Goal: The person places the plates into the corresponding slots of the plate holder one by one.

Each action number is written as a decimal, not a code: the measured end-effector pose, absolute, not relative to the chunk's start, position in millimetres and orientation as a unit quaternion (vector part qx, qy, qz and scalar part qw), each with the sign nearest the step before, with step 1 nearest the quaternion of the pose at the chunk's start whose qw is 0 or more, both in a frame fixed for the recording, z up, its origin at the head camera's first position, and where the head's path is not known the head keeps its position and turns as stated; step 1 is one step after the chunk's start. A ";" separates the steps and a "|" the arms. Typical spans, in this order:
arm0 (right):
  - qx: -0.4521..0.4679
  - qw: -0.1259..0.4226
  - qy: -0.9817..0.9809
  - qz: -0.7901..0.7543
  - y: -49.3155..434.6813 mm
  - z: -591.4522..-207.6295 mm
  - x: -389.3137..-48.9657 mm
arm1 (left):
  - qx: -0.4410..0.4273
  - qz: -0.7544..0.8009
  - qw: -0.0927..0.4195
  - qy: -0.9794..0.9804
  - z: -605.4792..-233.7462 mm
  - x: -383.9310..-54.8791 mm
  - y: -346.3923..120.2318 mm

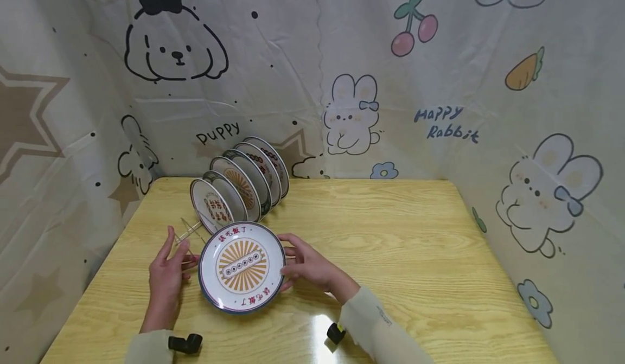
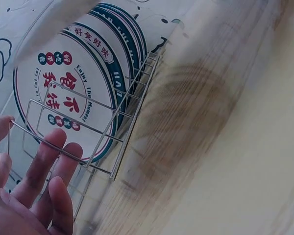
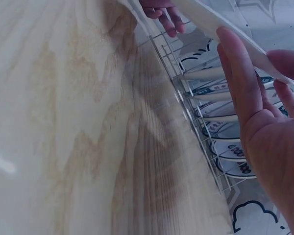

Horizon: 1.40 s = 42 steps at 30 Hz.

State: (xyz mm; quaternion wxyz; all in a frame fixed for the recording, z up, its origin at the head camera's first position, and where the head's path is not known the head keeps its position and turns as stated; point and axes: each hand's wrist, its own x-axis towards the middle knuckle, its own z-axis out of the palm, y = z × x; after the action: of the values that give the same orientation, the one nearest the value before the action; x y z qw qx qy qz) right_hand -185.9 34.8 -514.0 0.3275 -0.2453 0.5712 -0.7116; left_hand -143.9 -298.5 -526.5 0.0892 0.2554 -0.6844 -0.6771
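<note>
My right hand point(image 1: 310, 266) pinches the right edge of a round white plate point(image 1: 241, 266) with an orange sunburst, red characters and a blue rim. The plate is held tilted in front of the rack; the right wrist view shows it edge-on, between thumb and fingers point(image 3: 240, 73). At the near end of a wire dish rack point(image 1: 187, 234), my left hand point(image 1: 168, 274) grips the end wire with bent fingers point(image 2: 54, 142). Several plates point(image 1: 236, 185) stand on edge in a row in the rack, the nearest one bearing red characters point(image 2: 63, 93).
The rack stands at the left of a light wood table point(image 1: 390, 244), reaching towards the back edge. Behind and on both sides hangs a pale cloth point(image 1: 293, 55) printed with cartoon animals. Dark wrist devices point(image 1: 185, 344) sit by both sleeves.
</note>
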 end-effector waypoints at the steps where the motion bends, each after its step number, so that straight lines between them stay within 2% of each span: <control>1: -0.248 0.324 0.570 -0.713 35.3 -513.3 -184.6 | 0.254 -0.677 0.092 -0.684 -526.7 -144.1 -297.8; 9: -0.240 0.296 0.587 -0.715 32.6 -506.2 -171.2 | 0.239 -0.682 0.094 -0.684 -532.1 -143.2 -295.0; 24: -0.279 0.199 0.632 -0.695 21.8 -506.8 -161.2 | 0.217 -0.692 0.090 -0.683 -534.7 -141.6 -294.6; 34: -0.258 0.178 0.640 -0.701 13.5 -508.6 -160.2 | 0.214 -0.696 0.083 -0.681 -533.5 -143.4 -293.4; 42: -0.283 0.157 0.643 -0.694 2.0 -509.7 -159.3 | 0.217 -0.685 0.088 -0.690 -533.3 -142.2 -294.1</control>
State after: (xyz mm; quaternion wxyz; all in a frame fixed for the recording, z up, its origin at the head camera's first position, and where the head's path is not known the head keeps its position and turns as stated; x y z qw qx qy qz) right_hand -159.3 2.0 -509.7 0.1566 -0.2832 0.6431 -0.6940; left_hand -142.2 -294.1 -533.3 0.0876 0.2166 -0.6903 -0.6848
